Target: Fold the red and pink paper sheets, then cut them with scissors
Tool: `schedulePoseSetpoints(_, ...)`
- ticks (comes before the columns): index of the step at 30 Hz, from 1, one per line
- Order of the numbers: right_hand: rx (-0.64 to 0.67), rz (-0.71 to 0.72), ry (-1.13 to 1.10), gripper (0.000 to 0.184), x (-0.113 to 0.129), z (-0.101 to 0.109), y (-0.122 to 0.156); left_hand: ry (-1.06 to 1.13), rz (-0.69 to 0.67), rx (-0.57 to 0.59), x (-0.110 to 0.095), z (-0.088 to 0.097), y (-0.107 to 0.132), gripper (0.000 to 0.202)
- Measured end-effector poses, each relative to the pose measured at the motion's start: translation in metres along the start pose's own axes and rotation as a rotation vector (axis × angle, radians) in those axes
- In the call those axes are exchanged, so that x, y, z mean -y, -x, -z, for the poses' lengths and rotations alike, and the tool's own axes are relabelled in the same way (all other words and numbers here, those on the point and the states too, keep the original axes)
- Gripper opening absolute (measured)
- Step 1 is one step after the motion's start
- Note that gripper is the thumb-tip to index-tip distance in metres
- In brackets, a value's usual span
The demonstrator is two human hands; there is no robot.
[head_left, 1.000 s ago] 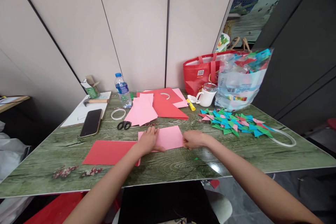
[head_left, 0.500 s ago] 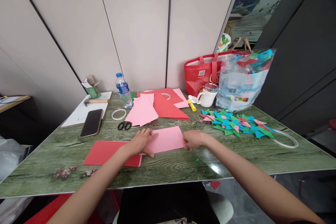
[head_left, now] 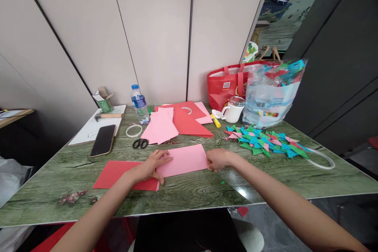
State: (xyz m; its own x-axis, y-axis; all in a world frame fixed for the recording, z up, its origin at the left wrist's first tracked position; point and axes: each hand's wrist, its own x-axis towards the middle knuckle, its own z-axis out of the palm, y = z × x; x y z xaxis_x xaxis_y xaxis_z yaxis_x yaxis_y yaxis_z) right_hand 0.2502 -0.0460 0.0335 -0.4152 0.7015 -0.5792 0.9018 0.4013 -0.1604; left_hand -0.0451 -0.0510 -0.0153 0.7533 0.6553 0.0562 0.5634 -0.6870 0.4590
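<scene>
A pink paper strip (head_left: 184,159) lies flat on the table in front of me. My left hand (head_left: 152,168) rests on its left end, fingers stretched out and thumb apart. At the strip's right end, my right hand (head_left: 217,160) is closed with curled fingers on the edge; the fingertips are partly hidden. Partly under my left hand and wrist lies a red paper stack (head_left: 124,174), with a thin pink edge showing at its right end. Beyond my left hand sit black-handled scissors (head_left: 140,143).
Farther back are pink sheets (head_left: 161,126), red paper (head_left: 189,124), a tape roll (head_left: 134,130), a phone (head_left: 103,140), a hammer (head_left: 109,116), a water bottle (head_left: 139,104), a glue stick (head_left: 215,121) and a white mug (head_left: 234,110). Folded paper pieces (head_left: 262,139) lie right, before a plastic bag (head_left: 268,102).
My left hand has slid left along the pink strip to its left end, uncovering more of it. My right hand stays at the right edge. The view has tilted slightly.
</scene>
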Motion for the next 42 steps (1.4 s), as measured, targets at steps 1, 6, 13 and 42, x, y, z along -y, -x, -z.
schedulePoseSetpoints(1, 0.000, -0.005, 0.011, 0.018, 0.000, 0.000, 0.000, 0.008, 0.002, 0.002, 0.000, 0.000, 0.001, 0.077)
schedulePoseSetpoints(6, -0.015, -0.049, 0.104, 0.015, 0.003, 0.001, 0.000, 0.028, 0.035, 0.029, -0.004, 0.004, 0.003, 0.078)
schedulePoseSetpoints(13, -0.285, 0.002, 0.311, 0.039, 0.027, -0.006, 0.014, 0.060, 0.052, 0.050, -0.004, 0.006, 0.002, 0.080)
schedulePoseSetpoints(42, -0.920, 0.157, -0.920, 0.035, 0.044, 0.028, -0.136, 0.657, 0.554, -1.384, 0.014, 0.025, -0.062, 0.026)
